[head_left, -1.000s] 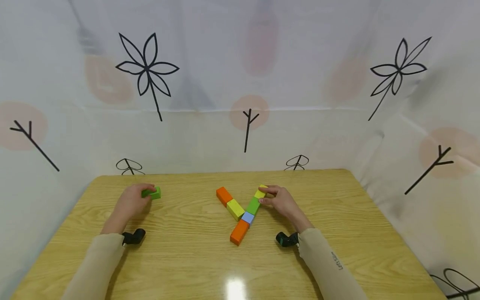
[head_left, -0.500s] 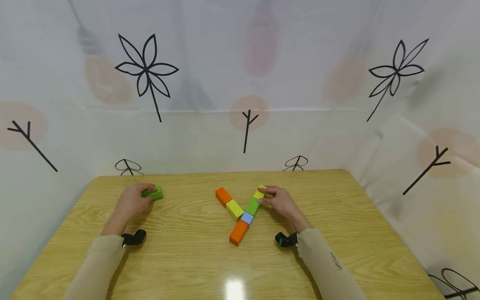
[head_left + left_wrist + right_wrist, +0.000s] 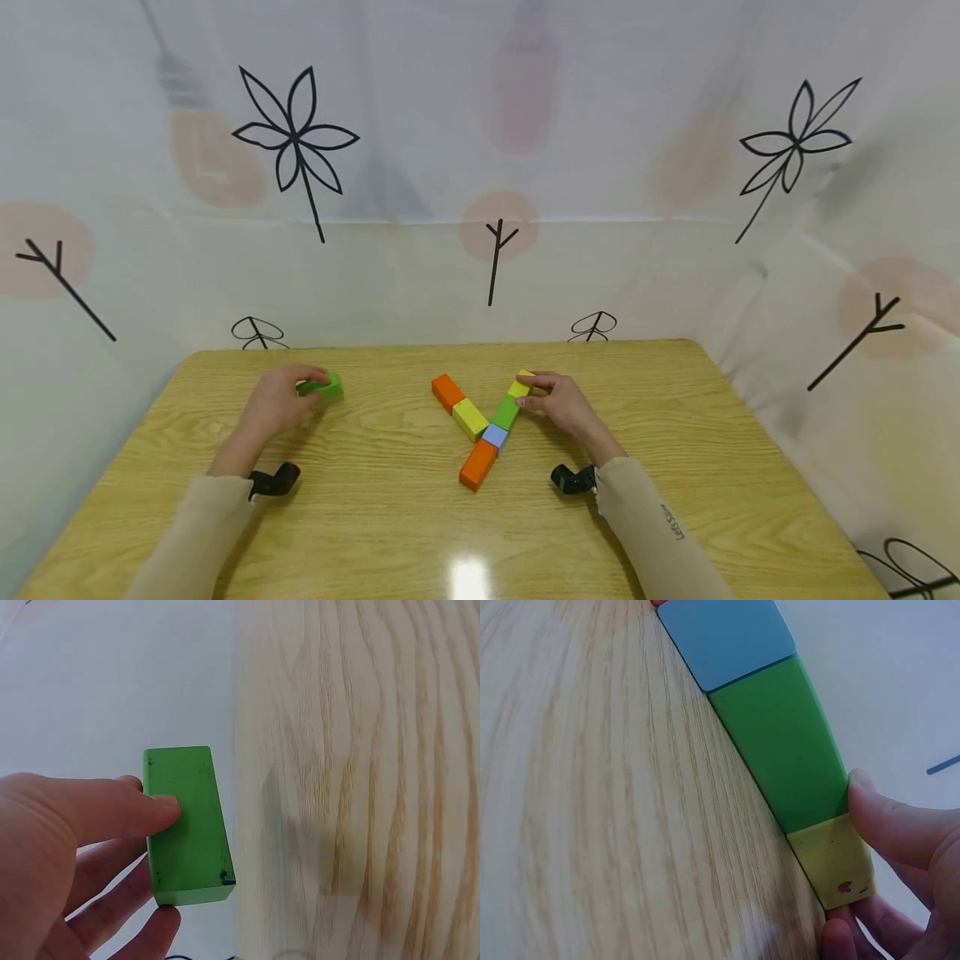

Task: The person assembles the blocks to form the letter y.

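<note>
My left hand [image 3: 276,404] pinches a green block [image 3: 184,817] between thumb and fingers. In the left wrist view the block appears raised off the table, with a shadow on the wood beside it. My right hand [image 3: 568,408] grips a small yellow block [image 3: 832,862] at the far end of a slanting row, thumb on its side and fingers at its end. Below it in that row come a longer green block [image 3: 506,412], a blue block [image 3: 495,436] and an orange block [image 3: 478,464]. A longer yellow block [image 3: 470,418] and another orange block [image 3: 447,392] form a branch to the left.
The blocks lie on a wooden table [image 3: 375,517]. A patterned white cloth [image 3: 397,283] hangs behind the table and along its sides. Black wrist cameras sit on the left wrist [image 3: 276,480] and the right wrist [image 3: 573,479].
My left hand has moved a little to the right with the green block, mostly in the last half second. The right hand and the row of blocks have stayed in place.
</note>
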A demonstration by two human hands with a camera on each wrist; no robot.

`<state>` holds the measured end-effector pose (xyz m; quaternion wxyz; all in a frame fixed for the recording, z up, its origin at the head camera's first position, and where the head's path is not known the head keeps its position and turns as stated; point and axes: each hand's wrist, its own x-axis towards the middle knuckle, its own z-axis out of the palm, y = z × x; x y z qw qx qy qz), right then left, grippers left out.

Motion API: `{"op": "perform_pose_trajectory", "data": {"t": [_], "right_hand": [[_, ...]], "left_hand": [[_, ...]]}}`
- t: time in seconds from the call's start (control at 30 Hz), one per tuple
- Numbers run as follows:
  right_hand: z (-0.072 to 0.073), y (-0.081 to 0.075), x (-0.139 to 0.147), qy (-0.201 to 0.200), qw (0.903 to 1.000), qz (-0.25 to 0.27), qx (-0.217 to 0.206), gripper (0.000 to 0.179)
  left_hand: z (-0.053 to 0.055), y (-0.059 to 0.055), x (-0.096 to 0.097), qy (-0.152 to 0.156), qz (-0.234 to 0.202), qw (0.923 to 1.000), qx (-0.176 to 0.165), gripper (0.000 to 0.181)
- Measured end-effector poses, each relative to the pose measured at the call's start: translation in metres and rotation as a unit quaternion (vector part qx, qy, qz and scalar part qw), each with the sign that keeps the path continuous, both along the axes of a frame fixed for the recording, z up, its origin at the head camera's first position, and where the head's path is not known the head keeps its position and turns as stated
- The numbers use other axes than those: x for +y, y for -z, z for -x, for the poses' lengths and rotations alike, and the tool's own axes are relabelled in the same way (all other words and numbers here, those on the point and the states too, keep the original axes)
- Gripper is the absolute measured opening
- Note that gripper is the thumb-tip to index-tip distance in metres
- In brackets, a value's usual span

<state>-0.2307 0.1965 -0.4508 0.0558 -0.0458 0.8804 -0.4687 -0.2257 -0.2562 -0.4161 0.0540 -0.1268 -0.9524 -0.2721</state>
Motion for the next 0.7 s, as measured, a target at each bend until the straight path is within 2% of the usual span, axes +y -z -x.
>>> {"op": "perform_pose_trajectory", "data": {"t": [0.27,0.4,0.7], "right_hand": [[0.002,0.001,0.0,0.002,0.9999,-0.011,-0.004,0.045],[0.003,0.001,0.0,0.005,0.9998,-0.014,-0.012,0.044],[0.002,0.001,0.0,0.006,0.9999,-0.005,-0.015,0.044]], "left_hand": [[-0.006,0.005,0.018,0.035,-0.008,0.9992,0.017,0.02],[-0.01,0.006,0.03,0.058,-0.027,0.9976,0.027,0.019],[-0.02,0.007,0.056,0.097,-0.044,0.9942,0.015,0.019]]}}
